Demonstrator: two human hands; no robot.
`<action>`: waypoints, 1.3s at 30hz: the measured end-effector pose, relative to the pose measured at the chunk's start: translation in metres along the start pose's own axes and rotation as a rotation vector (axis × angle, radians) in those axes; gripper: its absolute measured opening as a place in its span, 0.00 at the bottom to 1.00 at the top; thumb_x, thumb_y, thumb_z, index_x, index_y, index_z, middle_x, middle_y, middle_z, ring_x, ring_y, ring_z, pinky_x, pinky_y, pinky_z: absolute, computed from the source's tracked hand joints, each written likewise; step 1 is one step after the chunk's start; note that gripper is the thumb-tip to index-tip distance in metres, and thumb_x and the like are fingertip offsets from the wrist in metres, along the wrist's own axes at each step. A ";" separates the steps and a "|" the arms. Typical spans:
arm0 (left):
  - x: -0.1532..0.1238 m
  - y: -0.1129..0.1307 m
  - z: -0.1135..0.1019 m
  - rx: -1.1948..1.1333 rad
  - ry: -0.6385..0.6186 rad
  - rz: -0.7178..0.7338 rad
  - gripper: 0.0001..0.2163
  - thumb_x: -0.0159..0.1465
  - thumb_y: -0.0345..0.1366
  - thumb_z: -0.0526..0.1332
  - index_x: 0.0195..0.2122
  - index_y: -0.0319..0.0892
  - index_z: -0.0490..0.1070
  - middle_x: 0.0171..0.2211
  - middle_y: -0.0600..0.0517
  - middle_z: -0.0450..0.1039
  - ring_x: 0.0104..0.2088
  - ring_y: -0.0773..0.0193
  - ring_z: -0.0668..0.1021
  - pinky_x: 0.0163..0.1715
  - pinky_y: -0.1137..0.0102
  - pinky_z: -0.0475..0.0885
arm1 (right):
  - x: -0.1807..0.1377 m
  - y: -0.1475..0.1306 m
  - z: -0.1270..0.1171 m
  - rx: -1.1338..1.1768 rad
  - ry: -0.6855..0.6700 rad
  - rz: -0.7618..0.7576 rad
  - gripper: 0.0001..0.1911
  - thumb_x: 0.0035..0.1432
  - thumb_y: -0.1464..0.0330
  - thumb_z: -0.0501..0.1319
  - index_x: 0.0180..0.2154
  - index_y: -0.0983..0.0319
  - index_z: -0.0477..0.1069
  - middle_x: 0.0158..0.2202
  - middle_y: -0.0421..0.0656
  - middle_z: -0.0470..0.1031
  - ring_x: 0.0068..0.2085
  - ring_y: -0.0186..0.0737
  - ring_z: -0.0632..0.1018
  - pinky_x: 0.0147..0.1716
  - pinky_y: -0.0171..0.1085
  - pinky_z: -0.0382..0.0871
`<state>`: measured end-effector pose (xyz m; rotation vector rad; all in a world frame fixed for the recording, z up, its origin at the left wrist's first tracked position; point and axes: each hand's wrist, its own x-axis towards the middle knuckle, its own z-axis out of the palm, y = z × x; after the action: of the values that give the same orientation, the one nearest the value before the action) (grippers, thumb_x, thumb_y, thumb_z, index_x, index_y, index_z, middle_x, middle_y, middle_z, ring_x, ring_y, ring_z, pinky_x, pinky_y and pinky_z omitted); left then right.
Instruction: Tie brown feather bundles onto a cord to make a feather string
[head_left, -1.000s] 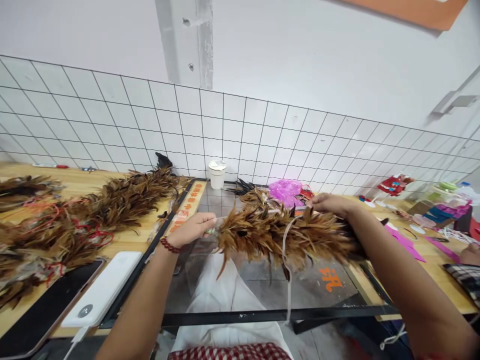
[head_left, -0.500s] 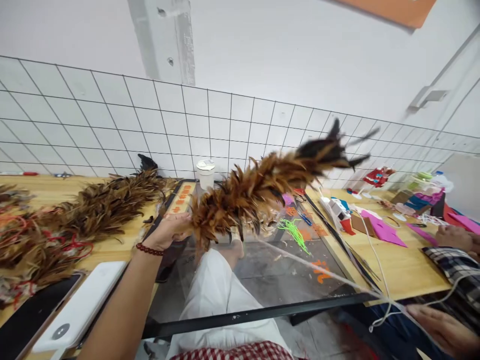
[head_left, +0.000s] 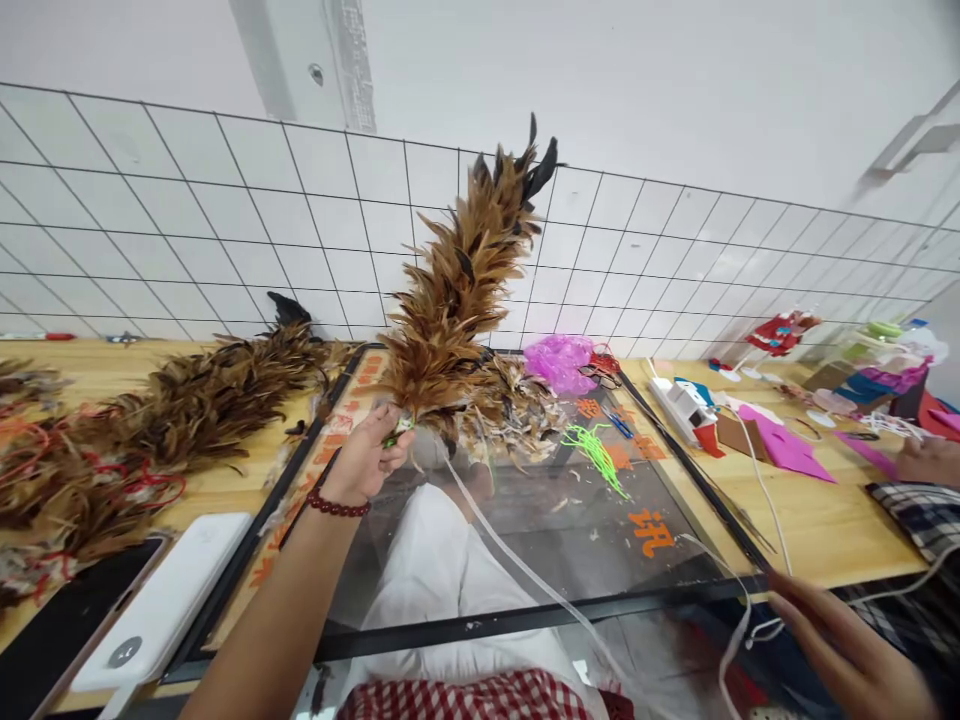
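My left hand (head_left: 371,450), with a beaded bracelet at the wrist, is closed round the lower end of a brown feather duster (head_left: 457,290). The duster stands nearly upright, its black-tipped feathers leaning right. A small green-and-white bit shows between my fingers. From the duster's base, a white string (head_left: 517,565) hangs slack and leaves at the bottom, with a loop of it reappearing at right. Beside that loop my right hand (head_left: 847,640) is somewhat blurred, its fingers stretched out and apparently apart from the string.
A pile of loose feathers (head_left: 510,410), green strands (head_left: 596,455) and a pink plastic bag (head_left: 559,362) lie on the glass panel (head_left: 540,540). More feather dusters (head_left: 217,400) and a white power bank (head_left: 161,600) lie left. At right are a power strip (head_left: 679,405) and a co-worker's plaid sleeve (head_left: 915,510).
The duster has swung from pointing right to nearly upright. The string has gone from taut to slack. My right hand has moved slightly left, and its fingers now appear free of the string.
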<state>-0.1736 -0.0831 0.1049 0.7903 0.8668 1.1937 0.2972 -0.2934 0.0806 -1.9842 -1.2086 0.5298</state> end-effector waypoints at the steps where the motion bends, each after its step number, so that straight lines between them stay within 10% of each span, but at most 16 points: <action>1: 0.000 -0.003 0.005 -0.010 -0.010 -0.013 0.14 0.57 0.39 0.61 0.30 0.44 0.52 0.17 0.58 0.61 0.11 0.78 0.54 0.12 0.83 0.46 | 0.008 -0.027 0.029 0.058 -0.068 -0.068 0.19 0.45 0.48 0.62 0.40 0.43 0.74 0.50 0.53 0.71 0.55 0.58 0.69 0.55 0.54 0.59; 6: -0.008 -0.015 0.030 -0.080 -0.035 -0.076 0.15 0.55 0.40 0.63 0.31 0.44 0.53 0.17 0.59 0.61 0.11 0.79 0.53 0.13 0.83 0.43 | 0.024 -0.166 0.199 0.593 -0.563 -0.356 0.29 0.44 0.56 0.67 0.49 0.54 0.68 0.49 0.47 0.71 0.50 0.47 0.72 0.49 0.47 0.66; 10: -0.013 -0.018 0.032 -0.068 0.029 -0.056 0.16 0.54 0.42 0.64 0.30 0.43 0.54 0.17 0.59 0.62 0.11 0.80 0.53 0.13 0.82 0.42 | 0.016 -0.202 0.264 0.870 -1.026 -0.001 0.21 0.43 0.54 0.68 0.35 0.62 0.71 0.18 0.33 0.61 0.18 0.25 0.60 0.17 0.28 0.55; 13: -0.013 -0.022 0.021 -0.066 0.094 -0.032 0.16 0.55 0.43 0.63 0.30 0.43 0.55 0.18 0.57 0.63 0.12 0.80 0.55 0.13 0.82 0.42 | 0.029 -0.198 0.269 1.067 -0.956 0.231 0.19 0.44 0.55 0.67 0.29 0.63 0.68 0.14 0.27 0.44 0.16 0.22 0.43 0.12 0.27 0.35; 18: -0.007 -0.035 0.008 -0.219 0.083 -0.131 0.12 0.55 0.33 0.62 0.31 0.42 0.56 0.19 0.58 0.62 0.12 0.81 0.54 0.13 0.83 0.43 | 0.050 -0.184 0.272 1.224 -0.848 0.309 0.16 0.40 0.60 0.68 0.27 0.63 0.67 0.13 0.26 0.41 0.15 0.23 0.41 0.12 0.28 0.32; 32: 0.011 -0.039 0.011 -0.024 0.301 0.125 0.18 0.50 0.35 0.66 0.32 0.45 0.54 0.17 0.61 0.62 0.11 0.79 0.56 0.12 0.83 0.44 | 0.051 -0.228 0.257 0.964 -0.823 -0.030 0.17 0.44 0.56 0.65 0.25 0.64 0.69 0.11 0.28 0.47 0.13 0.22 0.46 0.13 0.28 0.36; 39: -0.007 -0.035 0.010 -0.249 0.139 -0.069 0.12 0.54 0.32 0.63 0.31 0.40 0.58 0.21 0.56 0.65 0.12 0.82 0.55 0.12 0.83 0.44 | 0.079 -0.228 0.252 0.816 -0.832 -0.097 0.18 0.44 0.56 0.66 0.27 0.65 0.70 0.12 0.28 0.47 0.14 0.21 0.46 0.14 0.28 0.35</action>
<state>-0.1503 -0.0974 0.0800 0.4774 0.8321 1.2771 0.0351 -0.0639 0.0967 -0.9962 -1.2322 1.5971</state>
